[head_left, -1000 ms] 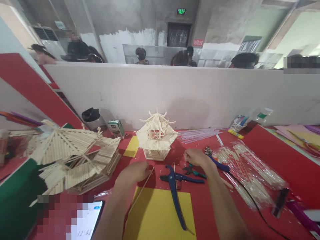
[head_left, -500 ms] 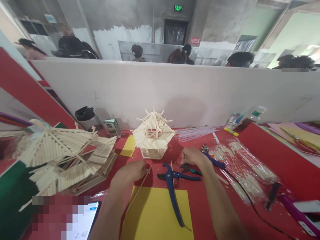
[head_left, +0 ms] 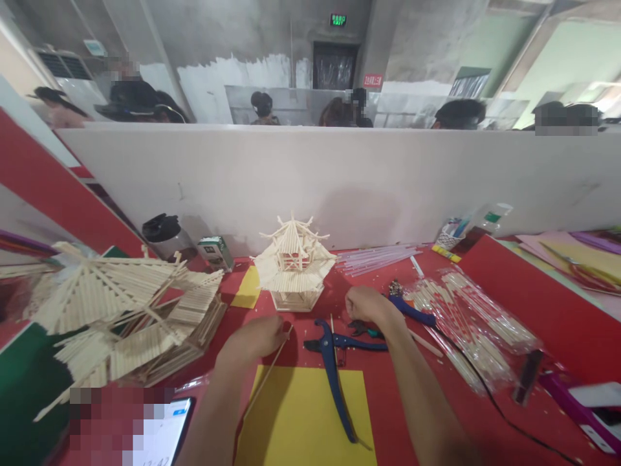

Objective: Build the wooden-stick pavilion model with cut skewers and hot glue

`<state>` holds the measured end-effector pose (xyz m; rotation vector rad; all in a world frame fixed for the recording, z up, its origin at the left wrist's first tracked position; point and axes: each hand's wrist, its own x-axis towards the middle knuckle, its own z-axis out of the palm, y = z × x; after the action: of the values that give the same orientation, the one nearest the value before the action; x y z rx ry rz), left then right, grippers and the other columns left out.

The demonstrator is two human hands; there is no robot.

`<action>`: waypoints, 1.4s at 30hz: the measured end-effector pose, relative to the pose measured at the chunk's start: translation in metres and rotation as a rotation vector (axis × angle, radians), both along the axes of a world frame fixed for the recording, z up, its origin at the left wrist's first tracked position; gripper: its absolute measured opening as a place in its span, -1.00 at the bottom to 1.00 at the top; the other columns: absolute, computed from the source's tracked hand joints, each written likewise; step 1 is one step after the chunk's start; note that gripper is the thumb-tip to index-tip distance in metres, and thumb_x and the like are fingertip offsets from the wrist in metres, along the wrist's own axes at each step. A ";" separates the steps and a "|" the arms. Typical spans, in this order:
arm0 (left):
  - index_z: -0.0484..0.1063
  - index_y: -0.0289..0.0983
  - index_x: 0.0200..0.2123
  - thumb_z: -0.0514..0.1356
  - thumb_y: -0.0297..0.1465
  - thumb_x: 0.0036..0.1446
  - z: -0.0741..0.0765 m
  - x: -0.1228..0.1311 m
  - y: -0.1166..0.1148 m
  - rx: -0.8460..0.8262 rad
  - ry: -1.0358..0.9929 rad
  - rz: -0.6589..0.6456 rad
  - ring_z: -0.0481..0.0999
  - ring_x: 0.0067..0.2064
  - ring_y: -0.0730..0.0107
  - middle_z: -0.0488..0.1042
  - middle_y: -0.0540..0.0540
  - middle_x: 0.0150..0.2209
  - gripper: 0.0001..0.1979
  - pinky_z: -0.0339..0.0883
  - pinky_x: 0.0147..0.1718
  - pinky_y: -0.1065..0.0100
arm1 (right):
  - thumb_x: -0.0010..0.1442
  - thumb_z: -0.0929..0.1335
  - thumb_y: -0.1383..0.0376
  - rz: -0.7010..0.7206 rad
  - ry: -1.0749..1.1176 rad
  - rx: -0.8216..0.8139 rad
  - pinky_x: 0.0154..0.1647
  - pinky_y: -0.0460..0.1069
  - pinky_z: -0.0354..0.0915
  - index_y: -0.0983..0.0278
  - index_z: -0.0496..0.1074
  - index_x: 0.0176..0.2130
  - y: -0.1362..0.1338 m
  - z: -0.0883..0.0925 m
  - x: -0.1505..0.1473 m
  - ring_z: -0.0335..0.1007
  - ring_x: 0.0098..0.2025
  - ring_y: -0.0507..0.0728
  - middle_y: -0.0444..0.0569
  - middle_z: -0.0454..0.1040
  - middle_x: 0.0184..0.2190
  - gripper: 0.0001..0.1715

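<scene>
My left hand (head_left: 257, 338) pinches a thin wooden stick (head_left: 268, 377) that slants down over a yellow paper sheet (head_left: 310, 421). My right hand (head_left: 369, 304) rests curled over small green-handled pliers (head_left: 366, 331) on the red table (head_left: 528, 304); whether it grips them is unclear. Blue-handled cutters (head_left: 334, 369) lie between my hands. A small pavilion model (head_left: 294, 265) made of sticks stands just beyond both hands.
A larger stick-built roof model (head_left: 126, 317) fills the left side. A clear bag of sticks (head_left: 470, 330) lies to the right, clear straws (head_left: 376, 259) behind. A phone (head_left: 162, 433) sits near left, a black-lidded flask (head_left: 165, 236) by the white partition (head_left: 339, 181). People sit beyond it.
The view has shifted slightly; my hands stay almost where they were, the left still holding the stick and the right still over the pliers.
</scene>
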<state>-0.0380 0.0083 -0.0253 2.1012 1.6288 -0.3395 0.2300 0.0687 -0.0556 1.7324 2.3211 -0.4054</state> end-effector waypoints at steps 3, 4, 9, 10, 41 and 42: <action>0.42 -0.23 -0.28 -0.02 -0.20 0.23 -0.003 -0.001 0.001 -0.006 -0.011 0.004 0.53 -0.30 0.22 0.56 -0.17 -0.27 -0.70 0.19 -0.42 0.35 | 0.03 0.34 0.43 -0.005 0.005 0.015 -0.33 -0.08 0.21 0.25 0.57 -0.34 0.000 0.000 0.000 0.54 -0.22 0.20 0.07 0.61 -0.30 -0.79; 0.42 -0.23 -0.27 -0.02 -0.19 0.22 -0.005 -0.002 0.002 -0.006 -0.018 0.007 0.53 -0.29 0.22 0.56 -0.17 -0.26 -0.70 0.20 -0.41 0.35 | 0.03 0.34 0.44 -0.008 0.007 0.020 -0.34 -0.08 0.20 0.26 0.57 -0.34 0.001 0.000 0.000 0.54 -0.22 0.20 0.08 0.61 -0.30 -0.79; 0.42 -0.20 -0.26 -0.01 -0.14 0.21 -0.010 -0.008 0.003 0.009 -0.021 0.010 0.53 -0.27 0.21 0.55 -0.16 -0.25 -0.68 0.20 -0.41 0.35 | 0.04 0.34 0.46 -0.033 0.037 0.042 -0.32 -0.09 0.18 0.31 0.55 -0.28 0.004 -0.001 0.005 0.52 -0.18 0.20 0.12 0.60 -0.26 -0.77; 0.42 -0.20 -0.28 -0.02 -0.13 0.21 -0.010 -0.008 0.003 0.015 -0.022 0.005 0.53 -0.29 0.21 0.55 -0.15 -0.26 -0.68 0.19 -0.42 0.35 | 0.03 0.34 0.48 -0.035 0.049 0.042 -0.33 -0.10 0.18 0.31 0.55 -0.28 0.005 -0.001 0.007 0.52 -0.18 0.18 0.10 0.60 -0.26 -0.76; 0.42 -0.23 -0.29 -0.03 -0.15 0.22 -0.011 -0.004 0.002 0.023 -0.029 -0.005 0.52 -0.32 0.23 0.55 -0.17 -0.29 -0.67 0.15 -0.45 0.37 | -0.09 0.39 0.48 0.070 0.258 -0.082 -0.48 -0.13 0.13 0.25 0.52 -0.45 0.007 -0.005 0.019 0.48 -0.40 0.06 -0.08 0.60 -0.42 -0.83; 0.42 -0.23 -0.30 -0.03 -0.15 0.22 -0.013 -0.005 0.002 0.031 -0.034 -0.009 0.52 -0.32 0.24 0.55 -0.16 -0.29 -0.67 0.15 -0.45 0.37 | -0.09 0.38 0.48 0.074 0.267 -0.078 -0.49 -0.13 0.12 0.25 0.52 -0.45 0.006 -0.003 0.019 0.47 -0.41 0.06 -0.08 0.60 -0.43 -0.84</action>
<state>-0.0426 0.0104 -0.0387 2.1263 1.6156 -0.2807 0.2486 0.0746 -0.0591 1.6379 2.5018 -0.7432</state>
